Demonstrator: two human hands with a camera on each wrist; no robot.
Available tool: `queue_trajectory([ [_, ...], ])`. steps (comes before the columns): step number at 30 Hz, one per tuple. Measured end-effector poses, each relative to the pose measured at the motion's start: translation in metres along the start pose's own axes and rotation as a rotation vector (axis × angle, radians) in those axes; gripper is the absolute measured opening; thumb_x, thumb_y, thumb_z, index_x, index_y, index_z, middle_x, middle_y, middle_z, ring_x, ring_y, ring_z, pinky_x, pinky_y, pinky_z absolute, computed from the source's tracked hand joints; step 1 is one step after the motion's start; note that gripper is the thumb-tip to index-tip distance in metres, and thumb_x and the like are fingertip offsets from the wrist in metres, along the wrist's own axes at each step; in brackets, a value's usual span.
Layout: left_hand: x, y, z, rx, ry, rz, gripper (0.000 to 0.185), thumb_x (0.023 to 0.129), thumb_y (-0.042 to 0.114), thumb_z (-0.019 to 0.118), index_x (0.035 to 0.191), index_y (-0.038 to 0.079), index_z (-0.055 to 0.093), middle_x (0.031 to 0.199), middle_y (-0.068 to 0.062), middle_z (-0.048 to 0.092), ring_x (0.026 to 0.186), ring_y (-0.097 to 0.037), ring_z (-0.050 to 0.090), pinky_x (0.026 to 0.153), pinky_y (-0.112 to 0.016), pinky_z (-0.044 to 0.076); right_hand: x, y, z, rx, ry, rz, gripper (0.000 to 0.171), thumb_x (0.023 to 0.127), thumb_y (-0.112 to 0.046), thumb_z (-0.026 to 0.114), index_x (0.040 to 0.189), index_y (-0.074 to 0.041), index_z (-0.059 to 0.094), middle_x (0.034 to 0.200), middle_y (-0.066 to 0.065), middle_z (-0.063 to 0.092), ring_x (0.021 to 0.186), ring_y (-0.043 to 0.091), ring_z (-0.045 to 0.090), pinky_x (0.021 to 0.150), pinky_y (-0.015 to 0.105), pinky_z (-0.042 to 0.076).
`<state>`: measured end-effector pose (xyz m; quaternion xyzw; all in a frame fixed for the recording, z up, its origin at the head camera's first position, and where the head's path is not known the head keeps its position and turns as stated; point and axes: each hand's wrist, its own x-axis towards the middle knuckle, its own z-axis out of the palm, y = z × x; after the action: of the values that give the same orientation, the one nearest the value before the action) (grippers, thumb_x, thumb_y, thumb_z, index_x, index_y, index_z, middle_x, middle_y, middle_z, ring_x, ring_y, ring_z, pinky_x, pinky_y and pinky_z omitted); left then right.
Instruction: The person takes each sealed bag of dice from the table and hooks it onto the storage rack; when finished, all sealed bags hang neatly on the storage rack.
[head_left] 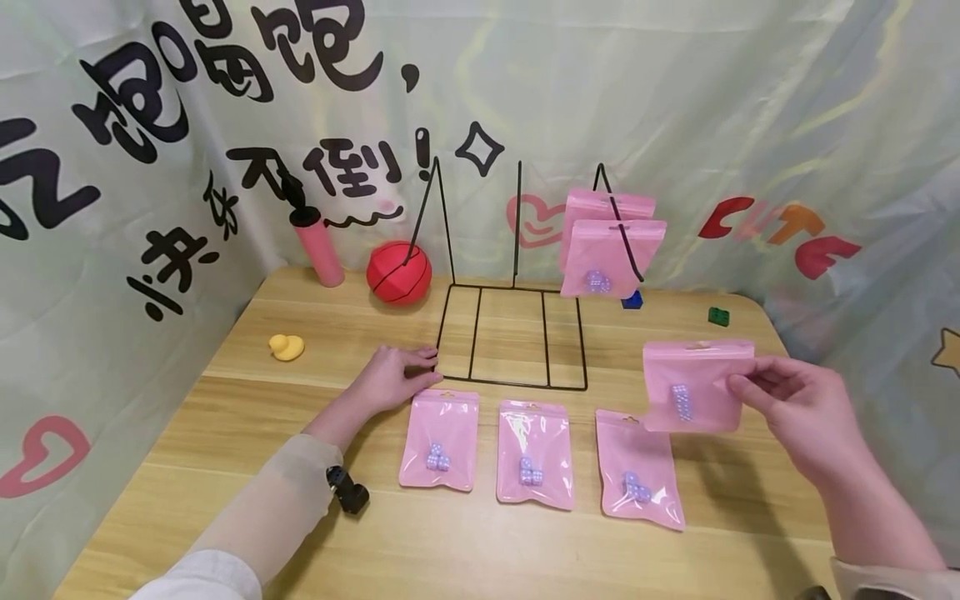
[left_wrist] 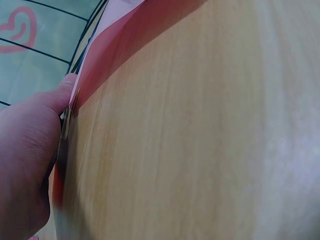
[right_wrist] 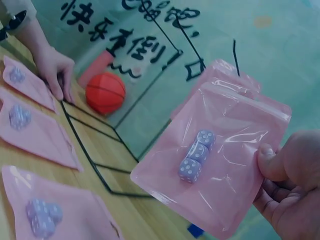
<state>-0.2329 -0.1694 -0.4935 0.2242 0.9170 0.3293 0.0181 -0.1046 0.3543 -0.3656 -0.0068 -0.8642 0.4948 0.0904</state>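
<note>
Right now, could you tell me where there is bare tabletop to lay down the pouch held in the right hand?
Bare wood lies right of the rightmost flat pouch, under the right hand holding the held pouch, and along the near edge. Also free: between the yellow duck and left hand. The pouch row before the wire rack is crowded.

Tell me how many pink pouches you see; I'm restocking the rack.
6: two hang on the wire rack, at and; three lie on the table; the right hand holds one.
</note>
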Motion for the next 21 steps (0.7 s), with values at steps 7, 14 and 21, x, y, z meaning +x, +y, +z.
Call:
queue_trajectory([
  [7,0.0,-0.002,0.001,0.009,-0.002,-0.006,0.04,0.096,0.035,0.082,0.128,0.011,0.077,0.139,0.0,0.068,0.137,-0.019,0.057,0.124,-0.065,0.02,0.01,-0.025,0.025,-0.012,0.01,-0.017,0.015,0.099,-0.01,0.077,0.11,0.001,0.075,0.089,-0.008,0.074,0.072,0.01,0.06,0.057,0.021,0.047],
  [14,0.001,-0.001,0.001,-0.009,0.007,-0.006,0.04,0.096,0.035,0.082,0.127,0.01,0.077,0.139,-0.001,0.068,0.137,-0.019,0.058,0.124,-0.06,0.024,0.014,-0.054,0.056,0.071,-0.018,-0.099,0.013,0.097,-0.005,0.078,0.106,0.003,0.074,0.089,-0.003,0.074,0.071,0.012,0.061,0.059,0.02,0.05],
  [21,0.0,-0.003,0.001,-0.02,0.002,-0.011,0.04,0.096,0.035,0.082,0.127,0.01,0.077,0.139,-0.001,0.068,0.137,-0.018,0.057,0.124,-0.055,0.026,0.02,-0.079,0.087,0.306,-0.055,-0.177,0.007,0.093,0.009,0.076,0.1,0.008,0.076,0.085,0.003,0.075,0.072,0.011,0.067,0.065,0.018,0.057],
])
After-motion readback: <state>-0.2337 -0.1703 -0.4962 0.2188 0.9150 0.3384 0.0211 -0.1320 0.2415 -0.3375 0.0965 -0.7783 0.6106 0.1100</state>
